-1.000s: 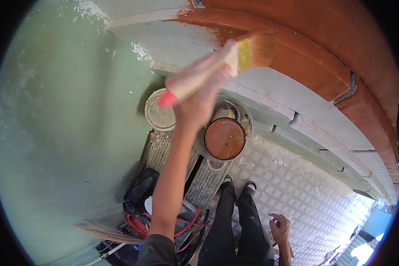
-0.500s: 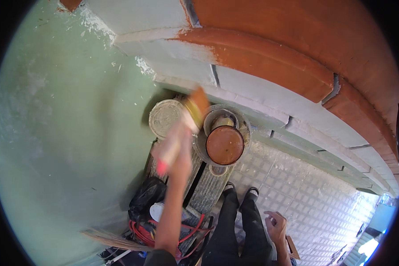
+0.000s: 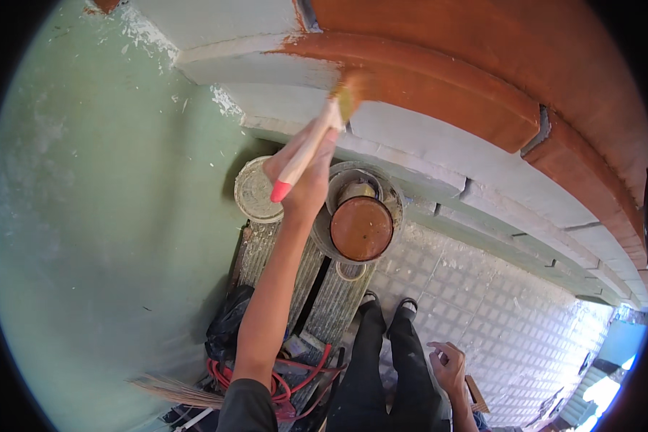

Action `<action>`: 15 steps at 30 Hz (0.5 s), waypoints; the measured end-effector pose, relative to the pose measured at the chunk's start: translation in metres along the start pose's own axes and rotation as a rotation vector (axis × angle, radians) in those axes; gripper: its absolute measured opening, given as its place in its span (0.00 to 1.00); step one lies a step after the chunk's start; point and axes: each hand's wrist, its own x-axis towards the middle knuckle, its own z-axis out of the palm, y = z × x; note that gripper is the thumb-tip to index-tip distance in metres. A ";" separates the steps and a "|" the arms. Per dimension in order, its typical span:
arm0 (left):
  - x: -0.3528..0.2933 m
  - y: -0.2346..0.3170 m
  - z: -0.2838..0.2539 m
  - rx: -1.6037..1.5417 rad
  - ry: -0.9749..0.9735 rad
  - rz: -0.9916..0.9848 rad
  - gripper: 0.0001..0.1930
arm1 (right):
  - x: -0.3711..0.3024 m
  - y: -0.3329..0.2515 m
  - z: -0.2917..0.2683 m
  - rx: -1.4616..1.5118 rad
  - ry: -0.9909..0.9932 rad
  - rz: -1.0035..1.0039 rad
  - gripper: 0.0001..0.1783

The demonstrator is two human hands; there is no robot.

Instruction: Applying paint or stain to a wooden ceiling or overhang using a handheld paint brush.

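Note:
My left hand (image 3: 306,169) grips a paintbrush (image 3: 306,160) with a pale wooden handle and a red end. Its blurred bristles meet the curved ledge (image 3: 425,93), where red-brown paint borders bare grey-white surface. Below and right of that hand, a round container of red-brown paint (image 3: 361,229) sits in the mouth of a large grey bucket (image 3: 324,234). Beside my right leg hangs my right hand (image 3: 450,367), open, its fingers loosely bent and nothing visible in them.
A paint-crusted round lid or tub (image 3: 255,189) stands on a worn plank bench (image 3: 266,252). Red hose (image 3: 288,396), a black bag (image 3: 227,324) and a straw broom (image 3: 176,389) lie lower left. A green wall (image 3: 108,216) rises left; tiled floor (image 3: 468,295) spreads right.
My left hand has moved up and slightly right, carrying the paintbrush from above the bucket to the ledge. My right hand has stayed beside my leg.

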 end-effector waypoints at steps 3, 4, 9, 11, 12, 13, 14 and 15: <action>-0.008 0.002 -0.007 0.142 0.234 -0.042 0.14 | -0.013 0.003 0.000 0.020 0.034 0.029 0.15; -0.011 0.006 -0.007 0.171 0.299 -0.112 0.14 | -0.016 0.004 0.001 0.027 0.035 0.057 0.15; -0.036 0.017 0.051 0.299 0.104 0.356 0.11 | -0.022 0.006 0.006 0.023 0.011 0.064 0.15; -0.049 0.033 0.085 0.197 0.100 0.288 0.12 | -0.021 0.007 0.002 0.004 -0.001 0.098 0.15; -0.058 0.035 0.085 0.172 0.039 0.337 0.14 | -0.020 0.003 0.003 0.015 0.018 0.078 0.15; -0.064 0.036 0.084 0.145 -0.019 0.381 0.16 | -0.021 -0.001 0.004 0.021 0.037 0.061 0.14; -0.066 0.039 0.087 0.148 -0.012 0.381 0.16 | -0.021 0.001 0.004 0.016 0.034 0.056 0.14; -0.065 0.044 0.091 0.067 -0.091 0.428 0.15 | -0.020 0.008 0.004 -0.003 0.036 0.043 0.14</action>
